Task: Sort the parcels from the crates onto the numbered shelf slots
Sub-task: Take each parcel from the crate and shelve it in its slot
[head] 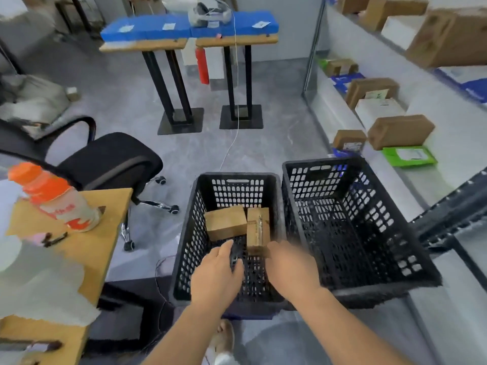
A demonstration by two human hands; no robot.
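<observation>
Two black perforated crates stand on the floor in front of me. The left crate (184, 248) holds two brown cardboard parcels: a wider one (224, 222) lying to the left and a narrower taped one (258, 227) beside it on the right. The right crate (395, 233) looks to hold nothing. Both my hands reach into the left crate. My left hand (216, 275) hovers with relaxed fingers just short of the wider parcel. My right hand (290, 267) is at the near end of the narrower parcel, its fingertips hidden; the frame is blurred, so a grip cannot be confirmed.
White shelves (411, 180) on the right carry several cardboard boxes, a white box and a green mailer (408, 156). A black office chair (110, 159) and a wooden desk (87, 248) with an orange-capped bottle (55, 198) stand left. Two pedestal tables with blue pads (189, 27) stand ahead.
</observation>
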